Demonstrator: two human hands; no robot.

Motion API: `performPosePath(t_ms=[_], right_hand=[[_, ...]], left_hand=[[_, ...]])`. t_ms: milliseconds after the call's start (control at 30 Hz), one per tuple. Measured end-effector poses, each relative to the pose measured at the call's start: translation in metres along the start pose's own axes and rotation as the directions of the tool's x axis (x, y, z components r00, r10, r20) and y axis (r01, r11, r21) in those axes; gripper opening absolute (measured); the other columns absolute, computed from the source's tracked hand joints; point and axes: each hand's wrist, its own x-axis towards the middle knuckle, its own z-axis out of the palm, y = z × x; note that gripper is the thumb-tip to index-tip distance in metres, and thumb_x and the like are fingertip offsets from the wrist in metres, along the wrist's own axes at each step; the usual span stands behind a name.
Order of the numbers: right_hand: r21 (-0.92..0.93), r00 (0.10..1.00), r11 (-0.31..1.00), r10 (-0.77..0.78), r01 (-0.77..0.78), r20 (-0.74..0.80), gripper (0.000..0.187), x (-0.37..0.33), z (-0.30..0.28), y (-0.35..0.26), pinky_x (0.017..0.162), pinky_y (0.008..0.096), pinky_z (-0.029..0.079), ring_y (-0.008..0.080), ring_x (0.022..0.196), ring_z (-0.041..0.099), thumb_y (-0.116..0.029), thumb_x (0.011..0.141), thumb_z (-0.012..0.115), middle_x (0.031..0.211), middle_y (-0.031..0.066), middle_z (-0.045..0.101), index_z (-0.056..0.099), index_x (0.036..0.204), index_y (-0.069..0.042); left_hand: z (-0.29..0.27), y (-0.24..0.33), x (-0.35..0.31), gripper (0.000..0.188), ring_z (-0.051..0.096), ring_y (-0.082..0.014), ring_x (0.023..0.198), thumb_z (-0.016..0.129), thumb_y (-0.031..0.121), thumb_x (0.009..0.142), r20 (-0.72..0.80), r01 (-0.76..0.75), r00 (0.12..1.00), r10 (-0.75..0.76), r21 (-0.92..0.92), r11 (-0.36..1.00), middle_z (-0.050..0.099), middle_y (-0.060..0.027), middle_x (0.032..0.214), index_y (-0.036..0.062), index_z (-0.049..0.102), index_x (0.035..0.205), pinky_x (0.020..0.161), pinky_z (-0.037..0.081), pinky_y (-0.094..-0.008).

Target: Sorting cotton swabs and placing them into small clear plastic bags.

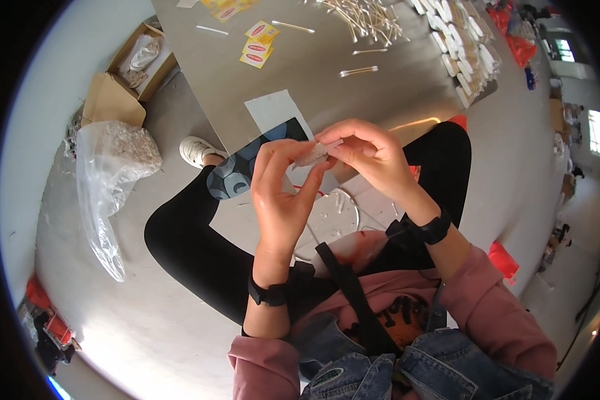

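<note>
My left hand (281, 183) and my right hand (373, 155) meet in front of me, above my lap at the table's near edge. Between their fingertips is a small clear plastic bag (309, 157), crumpled and pale; I cannot make out whether anything is inside. The left thumb and fingers pinch its left side, while the right thumb and fingers close on its upper right end. Farther off on the table (313, 73) lies a loose heap of cotton swabs (363, 19), with a few single cotton swabs (359, 71) nearer my hands.
Yellow printed cards (257, 45) and a white sheet (277, 110) lie on the table. Many white packs (463, 50) are piled at its right. An open cardboard box (140, 63) and a filled clear sack (120, 153) stand on the floor at left. A round stool (333, 213) shows below my hands.
</note>
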Motion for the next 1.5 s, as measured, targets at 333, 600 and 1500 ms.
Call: performPosePath(t_ms=[333,600,1500], right_hand=[[0.063,0.996,0.995,-0.076,0.079,-0.047,0.012,-0.007,-0.007,0.019,0.085,0.0285,0.056,0.0157,0.099,0.067,0.002,0.094,0.063,0.110,0.0097,0.066,0.066,0.105,0.002],[0.103,0.984,0.989,-0.092,0.108,-0.149,0.010,-0.015,0.004,0.023,0.086,0.0296,0.057,0.0188,0.098,0.069,0.004,0.093,0.061,0.112,0.0130,0.067,0.068,0.101,0.004],[0.099,0.986,0.993,-0.052,0.069,-0.160,0.012,-0.020,0.027,0.012,0.078,0.0255,0.058,0.0130,0.088,0.070,-0.003,0.094,0.064,0.100,0.0113,0.074,0.069,0.100,0.006]], left_hand=[[0.011,-0.012,-0.007,0.026,0.067,-0.0197,0.095,0.078,-0.005,0.077,0.064,0.000,0.998,0.002,-0.038,0.999,0.071,-0.0085,0.103,0.0009,0.074,0.102,0.083,0.053,-0.0293],[0.015,-0.010,-0.012,0.022,0.068,-0.0182,0.089,0.076,-0.008,0.077,0.018,-0.036,0.999,0.037,-0.039,0.999,0.071,-0.0093,0.100,0.0010,0.076,0.096,0.077,0.054,-0.0279],[-0.002,0.005,-0.029,0.015,0.069,-0.0195,0.094,0.073,-0.008,0.081,-0.081,0.094,0.993,-0.088,0.076,0.993,0.073,-0.0114,0.102,-0.0014,0.075,0.094,0.081,0.055,-0.0285]])
